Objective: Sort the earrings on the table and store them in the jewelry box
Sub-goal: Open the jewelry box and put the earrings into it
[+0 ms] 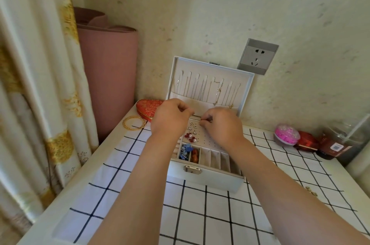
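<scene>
Pale speckled wall at the back, checked cloth [210,214] over the desk [76,200], and the jewelry box [204,179] stands open with its lid [200,102] tipped up against that wall. Both hands are over the box's perforated panel [210,140]. The right hand [222,124] has thumb and fingertip nipped together on what looks like a tiny earring [200,120], at the far edge of the panel just under the lid. The left hand [171,116] hovers on the box's left side, fingers curled in tight; whether anything sits in there, I can't tell.

On the panel, between the two wrists: small silver studs [193,125], and nearer the box front, red earrings [189,136] with pale beads. Along the front row of the box, blue pieces [186,149] fill the leftmost slot and something orange-red [194,155] the next; the slots to their right look bare. Right of the box, out on the cloth, lie a couple of gold bits [311,190], too small to name.

By my read, these things weigh next to nothing, hard and slick, easy to flick away. The thin post is the weak part, so the hold belongs on the decorative head, post aimed at a hole, then a gentle press and no wiggling
</scene>
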